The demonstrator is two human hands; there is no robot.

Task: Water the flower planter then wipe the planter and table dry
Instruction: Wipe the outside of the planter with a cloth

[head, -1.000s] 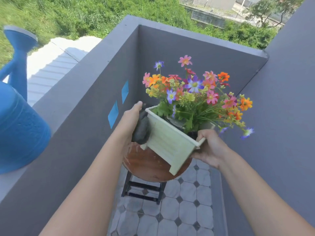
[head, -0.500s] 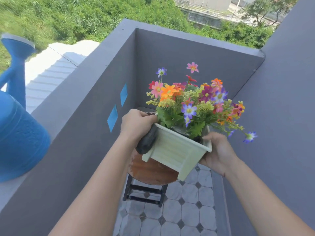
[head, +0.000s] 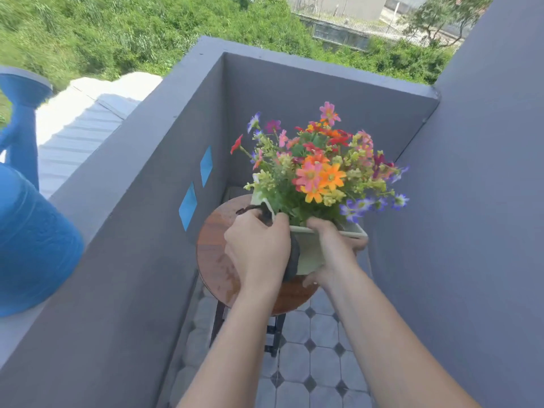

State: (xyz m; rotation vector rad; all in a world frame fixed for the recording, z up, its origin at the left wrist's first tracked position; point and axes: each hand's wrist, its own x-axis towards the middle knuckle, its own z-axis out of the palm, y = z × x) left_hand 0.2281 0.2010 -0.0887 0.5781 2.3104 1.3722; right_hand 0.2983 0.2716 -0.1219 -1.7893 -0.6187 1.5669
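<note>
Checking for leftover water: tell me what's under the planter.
The round wooden table, wet in patches. The planter, left hand, right hand and dark cloth hide the spot directly beneath.

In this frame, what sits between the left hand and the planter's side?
A dark cloth: the left hand holds it against the planter wall. The head view shows it, partly hidden by the hand.

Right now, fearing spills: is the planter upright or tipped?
Roughly upright: planter rim nearly level, flowers pointing up.
</note>
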